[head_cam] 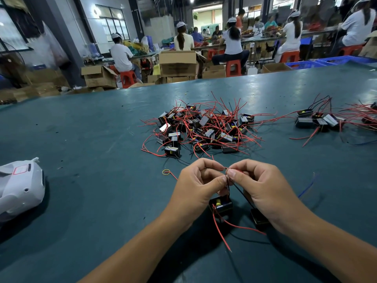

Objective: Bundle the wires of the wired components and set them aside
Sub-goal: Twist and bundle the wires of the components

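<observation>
My left hand [196, 183] and my right hand [259, 185] meet fingertip to fingertip above the green table [91, 139], both pinching the thin red and black wires of two small black components. One component [220, 205] with a yellow part hangs below my left hand, and its red wire [222, 235] trails toward me. The second component [259, 217] lies partly hidden under my right wrist. A heap of loose components [202, 127] with tangled red wires sits in the middle of the table beyond my hands.
A bundled group of components [320, 120] lies at the right. A yellow rubber band [166, 171] rests left of my hands. A white plastic shell [19, 186] sits at the left edge, a blue wire [308, 187] at the right. Seated workers and cardboard boxes [177, 63] fill the background.
</observation>
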{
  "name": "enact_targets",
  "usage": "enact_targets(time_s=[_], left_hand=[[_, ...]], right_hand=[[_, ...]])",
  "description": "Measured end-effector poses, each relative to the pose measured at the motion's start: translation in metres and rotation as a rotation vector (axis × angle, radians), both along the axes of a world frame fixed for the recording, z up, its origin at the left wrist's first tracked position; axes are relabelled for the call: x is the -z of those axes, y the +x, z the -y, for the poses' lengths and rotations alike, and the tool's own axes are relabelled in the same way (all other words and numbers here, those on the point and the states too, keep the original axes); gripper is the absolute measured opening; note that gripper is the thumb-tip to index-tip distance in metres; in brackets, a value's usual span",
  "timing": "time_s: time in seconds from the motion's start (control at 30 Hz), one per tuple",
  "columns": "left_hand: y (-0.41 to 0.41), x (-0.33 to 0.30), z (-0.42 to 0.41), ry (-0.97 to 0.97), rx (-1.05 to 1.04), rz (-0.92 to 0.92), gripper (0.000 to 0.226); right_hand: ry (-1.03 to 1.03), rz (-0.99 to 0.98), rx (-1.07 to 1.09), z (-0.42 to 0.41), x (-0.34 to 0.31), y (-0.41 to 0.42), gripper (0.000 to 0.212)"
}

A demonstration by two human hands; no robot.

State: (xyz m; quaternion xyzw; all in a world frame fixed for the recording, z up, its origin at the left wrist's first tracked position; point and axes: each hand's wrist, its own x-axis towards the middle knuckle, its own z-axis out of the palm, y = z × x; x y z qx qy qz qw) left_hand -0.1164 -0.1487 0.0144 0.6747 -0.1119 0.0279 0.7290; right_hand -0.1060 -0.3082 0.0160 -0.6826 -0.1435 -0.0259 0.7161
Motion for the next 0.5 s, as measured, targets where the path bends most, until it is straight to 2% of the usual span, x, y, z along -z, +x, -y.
enact_targets(time_s=[0.1, 0.23, 0.33, 0.5], left_hand=[[-0.002, -0.007, -0.005, 0.153, 0.004, 0.067, 0.015], [-0.003, -0.021, -0.017, 0.565, -0.095, 0.315, 0.008], [-0.003, -0.029, -0.022, 0.614, -0.087, 0.337, 0.016], [-0.003, -0.031, -0.022, 0.726, -0.061, 0.378, 0.015]], right_hand=[[-0.045, 0.021, 0.000, 0.000, 0.000, 0.000, 0.008], [-0.166, 0.117, 0.018, 0.001, 0.001, -0.001, 0.009], [-0.210, 0.167, -0.007, 0.001, 0.001, -0.004, 0.009], [-0.329, 0.308, 0.002, 0.001, -0.002, -0.009, 0.010]])
